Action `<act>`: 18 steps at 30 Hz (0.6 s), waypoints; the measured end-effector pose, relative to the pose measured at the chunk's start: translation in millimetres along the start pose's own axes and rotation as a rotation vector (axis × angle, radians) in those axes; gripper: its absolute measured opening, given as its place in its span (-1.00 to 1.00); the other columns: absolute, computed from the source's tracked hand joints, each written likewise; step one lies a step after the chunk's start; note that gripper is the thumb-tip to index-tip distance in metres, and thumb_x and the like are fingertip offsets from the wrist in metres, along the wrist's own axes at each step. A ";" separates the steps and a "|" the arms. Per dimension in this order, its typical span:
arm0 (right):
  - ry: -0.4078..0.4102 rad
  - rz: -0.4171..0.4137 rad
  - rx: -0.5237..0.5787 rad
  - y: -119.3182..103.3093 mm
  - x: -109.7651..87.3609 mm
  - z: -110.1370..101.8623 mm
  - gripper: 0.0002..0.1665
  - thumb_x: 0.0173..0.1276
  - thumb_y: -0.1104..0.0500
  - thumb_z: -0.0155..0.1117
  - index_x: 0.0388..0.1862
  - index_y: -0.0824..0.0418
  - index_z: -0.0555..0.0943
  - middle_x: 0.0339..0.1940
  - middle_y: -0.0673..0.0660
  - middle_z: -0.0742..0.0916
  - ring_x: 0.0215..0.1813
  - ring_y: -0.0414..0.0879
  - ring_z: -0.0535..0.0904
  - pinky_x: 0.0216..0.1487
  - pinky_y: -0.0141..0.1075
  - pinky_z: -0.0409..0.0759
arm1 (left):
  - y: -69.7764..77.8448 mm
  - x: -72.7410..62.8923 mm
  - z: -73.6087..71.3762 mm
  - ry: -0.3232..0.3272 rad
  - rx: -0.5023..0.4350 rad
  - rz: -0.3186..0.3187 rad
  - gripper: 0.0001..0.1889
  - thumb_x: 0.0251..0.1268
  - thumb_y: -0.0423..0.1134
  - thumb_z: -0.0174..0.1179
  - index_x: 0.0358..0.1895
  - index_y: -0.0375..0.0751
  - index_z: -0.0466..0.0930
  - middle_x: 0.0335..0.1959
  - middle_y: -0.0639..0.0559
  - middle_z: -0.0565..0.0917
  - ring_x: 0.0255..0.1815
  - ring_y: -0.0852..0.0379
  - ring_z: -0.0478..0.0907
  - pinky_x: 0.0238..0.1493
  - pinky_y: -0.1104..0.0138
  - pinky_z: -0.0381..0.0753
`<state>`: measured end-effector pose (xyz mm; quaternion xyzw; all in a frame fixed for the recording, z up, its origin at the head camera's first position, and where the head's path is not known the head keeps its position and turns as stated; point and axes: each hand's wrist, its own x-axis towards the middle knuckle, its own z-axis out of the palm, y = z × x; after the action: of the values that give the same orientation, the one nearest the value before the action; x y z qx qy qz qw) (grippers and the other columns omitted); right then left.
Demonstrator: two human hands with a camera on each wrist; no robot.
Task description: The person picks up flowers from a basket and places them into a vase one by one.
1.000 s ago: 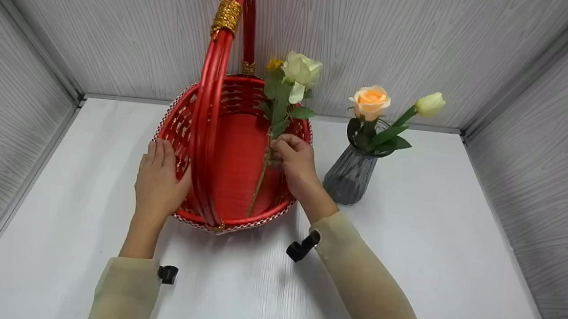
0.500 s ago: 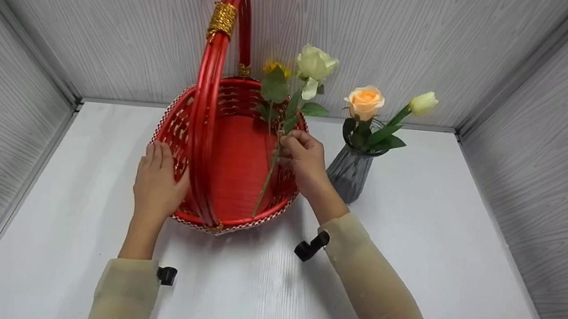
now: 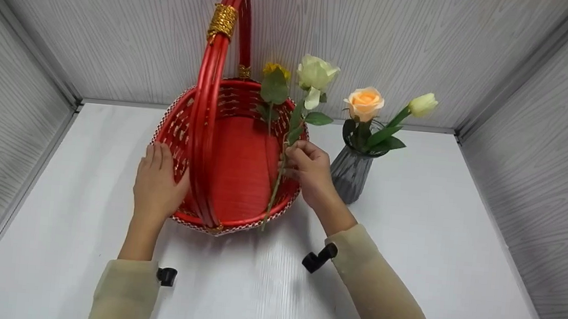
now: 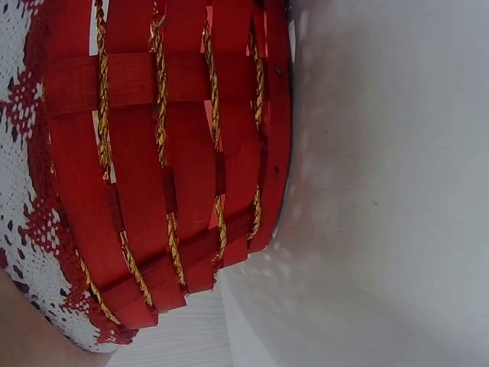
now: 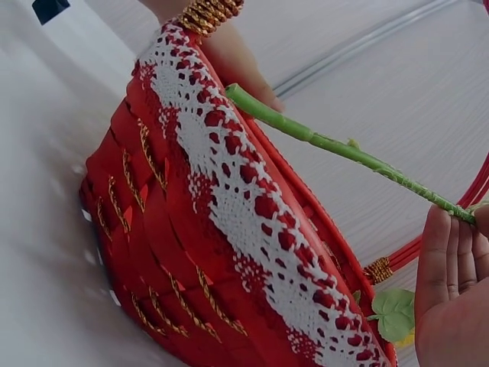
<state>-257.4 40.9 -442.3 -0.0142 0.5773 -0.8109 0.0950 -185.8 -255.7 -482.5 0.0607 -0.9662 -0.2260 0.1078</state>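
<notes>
A red woven basket [image 3: 239, 171] with a tall arched handle stands on the table. My left hand [image 3: 159, 179] holds its left rim, fingers on the outer side and thumb inside. In the left wrist view the basket's woven side [image 4: 137, 145] fills much of the picture. My right hand [image 3: 311, 169] pinches the green stem of a white rose [image 3: 317, 75] over the basket's right side. The stem [image 5: 336, 145] slants down, and its cut end shows at the front rim. A yellow flower [image 3: 276, 70] with a broad leaf leans at the back of the basket.
A grey ribbed glass vase [image 3: 352, 173] stands right of the basket, close to my right hand. It holds a peach rose [image 3: 365, 104] and a pale tulip [image 3: 423, 105]. Wood-grain panels enclose the white table [image 3: 437, 234] at the back and sides.
My right hand has moved right and slightly nearer with the white rose. The stem's lower end has shifted from inside the basket to the front rim. My left hand stays put.
</notes>
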 end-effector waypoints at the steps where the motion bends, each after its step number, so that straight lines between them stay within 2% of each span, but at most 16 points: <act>1: 0.001 0.000 0.002 0.0 -0.7 -0.8 -0.93 0.38 0.32 0.16 -0.34 0.23 0.55 -0.42 0.12 0.65 -0.43 -0.07 0.70 -0.38 -0.29 0.70 | 0.0 -0.1 0.4 0.005 -0.002 0.002 -0.18 0.48 0.06 -0.08 0.52 -0.54 -0.03 0.56 -0.44 0.01 0.62 -0.32 -0.15 0.56 -0.16 -0.14; 9: 0.002 -0.005 0.018 0.5 -7.9 -7.3 -0.97 0.34 0.34 0.14 -0.32 0.28 0.50 -0.47 0.14 0.65 -0.46 -0.08 0.67 -0.41 -0.29 0.69 | -1.4 -0.4 0.7 0.000 -0.004 0.008 -0.18 0.49 0.07 -0.10 0.52 -0.54 -0.05 0.56 -0.45 0.00 0.62 -0.32 -0.17 0.56 -0.16 -0.15; 18: -0.030 -0.044 -0.040 2.0 -24.2 -12.3 -0.96 0.31 0.35 0.11 -0.29 0.35 0.50 -0.45 0.10 0.64 -0.45 -0.09 0.68 -0.43 -0.31 0.68 | -1.0 -1.0 0.7 -0.011 -0.005 0.005 -0.17 0.50 0.09 -0.12 0.53 -0.54 -0.06 0.57 -0.44 -0.02 0.62 -0.31 -0.19 0.57 -0.15 -0.16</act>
<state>-235.0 55.9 -446.3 -0.0411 0.5916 -0.8006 0.0854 -184.9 -256.2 -483.7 0.0570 -0.9665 -0.2282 0.1031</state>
